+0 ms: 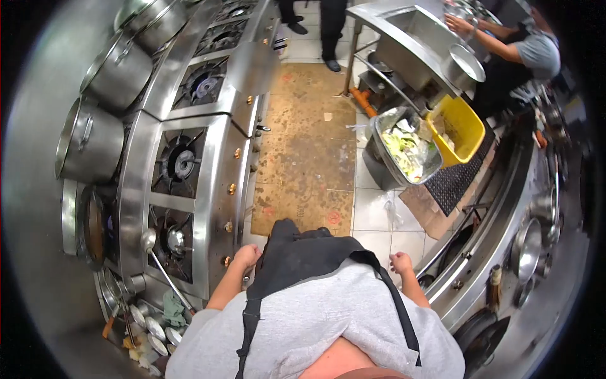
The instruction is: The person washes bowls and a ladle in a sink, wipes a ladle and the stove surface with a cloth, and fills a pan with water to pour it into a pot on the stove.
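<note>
My left hand point(246, 256) hangs beside the front of the steel stove point(218, 183), near its brass-coloured knobs, with the fingers curled in. On the other side of my black apron point(303, 259), my right hand point(400, 263) hangs over the white floor tiles, its fingers also curled. Whether either hand holds anything small is hidden. A long-handled ladle point(165, 271) lies across the stove's near corner, with a green cloth point(173, 309) close to its handle.
Large steel pots point(95, 142) line the stove's back. Flattened cardboard point(303, 151) covers the aisle floor. At the right stand a bin of food scraps point(385, 158), a yellow bin point(476, 142) and a sink point(420, 38), where another person point(536, 57) works. Someone's dark-clothed legs point(331, 31) show ahead.
</note>
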Action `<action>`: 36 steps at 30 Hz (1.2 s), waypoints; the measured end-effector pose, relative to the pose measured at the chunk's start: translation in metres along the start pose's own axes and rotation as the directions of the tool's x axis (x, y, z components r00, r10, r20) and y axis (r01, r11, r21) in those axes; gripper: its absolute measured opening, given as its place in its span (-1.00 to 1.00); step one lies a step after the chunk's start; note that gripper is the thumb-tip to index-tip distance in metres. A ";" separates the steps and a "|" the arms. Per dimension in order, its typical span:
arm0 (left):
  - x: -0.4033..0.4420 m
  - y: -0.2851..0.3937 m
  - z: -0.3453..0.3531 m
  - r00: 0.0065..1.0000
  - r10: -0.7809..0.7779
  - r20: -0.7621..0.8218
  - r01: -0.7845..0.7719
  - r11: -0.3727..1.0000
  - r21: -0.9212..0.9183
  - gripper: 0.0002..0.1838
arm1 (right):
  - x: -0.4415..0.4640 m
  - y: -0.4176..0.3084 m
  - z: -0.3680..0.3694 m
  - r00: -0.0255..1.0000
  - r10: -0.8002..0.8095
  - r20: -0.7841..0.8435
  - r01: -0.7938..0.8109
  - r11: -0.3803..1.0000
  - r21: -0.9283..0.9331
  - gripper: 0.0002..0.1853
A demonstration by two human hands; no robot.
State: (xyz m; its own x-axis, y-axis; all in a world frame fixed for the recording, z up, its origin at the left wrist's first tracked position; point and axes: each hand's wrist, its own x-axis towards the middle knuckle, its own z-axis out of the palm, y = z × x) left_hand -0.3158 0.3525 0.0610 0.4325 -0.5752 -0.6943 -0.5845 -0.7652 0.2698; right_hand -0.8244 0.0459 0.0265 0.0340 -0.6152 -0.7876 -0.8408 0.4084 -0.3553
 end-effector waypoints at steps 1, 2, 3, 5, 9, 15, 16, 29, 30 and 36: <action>0.009 0.002 -0.003 0.999 0.031 -0.033 -0.031 0.999 0.010 -0.76 | 0.000 -0.002 -0.001 0.999 0.035 0.003 -0.036 0.998 0.043 -0.75; 0.014 0.006 -0.010 0.997 0.053 -0.054 -0.053 0.999 -0.003 -0.77 | 0.000 -0.006 -0.001 0.999 0.048 0.024 -0.049 0.998 0.044 -0.74; 0.025 0.006 -0.013 0.995 0.072 -0.072 -0.073 0.997 -0.008 -0.76 | -0.008 -0.023 -0.005 0.999 -0.050 0.015 0.051 0.999 -0.012 -0.74; 0.044 0.008 -0.025 0.979 0.090 -0.184 -0.102 0.993 -0.056 -0.75 | -0.056 -0.078 -0.014 0.981 -0.194 -0.017 0.194 0.981 -0.006 -0.74; 0.077 0.024 -0.071 0.991 -0.025 -0.129 0.007 0.990 -0.141 -0.75 | 0.103 0.031 0.027 0.939 -0.343 -0.019 0.332 0.920 -0.209 -0.72; 0.128 0.032 -0.124 0.994 -0.075 -0.075 0.059 0.979 -0.193 -0.75 | 0.116 -0.076 -0.019 0.959 -0.281 -0.034 0.282 0.957 0.061 -0.72; 0.133 0.034 -0.134 0.995 -0.070 -0.071 0.055 0.980 -0.194 -0.75 | 0.119 -0.092 -0.023 0.959 -0.279 -0.043 0.282 0.953 0.113 -0.72; 0.219 0.071 -0.216 0.991 0.128 -0.049 -0.135 0.971 -0.199 -0.72 | 0.078 -0.278 0.011 0.955 -0.287 0.067 0.293 0.952 -0.087 -0.72; 0.227 0.080 -0.225 0.984 0.160 -0.073 -0.174 0.951 -0.255 -0.72 | 0.088 -0.281 0.013 0.931 -0.350 0.106 0.362 0.924 -0.126 -0.71; 0.267 0.135 -0.246 0.969 0.243 -0.046 -0.247 0.940 -0.237 -0.73 | 0.046 -0.394 0.008 0.891 -0.443 0.100 0.452 0.840 -0.301 -0.55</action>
State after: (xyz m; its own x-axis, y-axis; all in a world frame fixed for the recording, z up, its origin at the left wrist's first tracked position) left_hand -0.1100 0.0240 0.0761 0.3086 -0.7565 -0.5766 -0.4930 -0.6457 0.5832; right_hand -0.4872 -0.1379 0.1260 0.4569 -0.6617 -0.5945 -0.8533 -0.1374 -0.5029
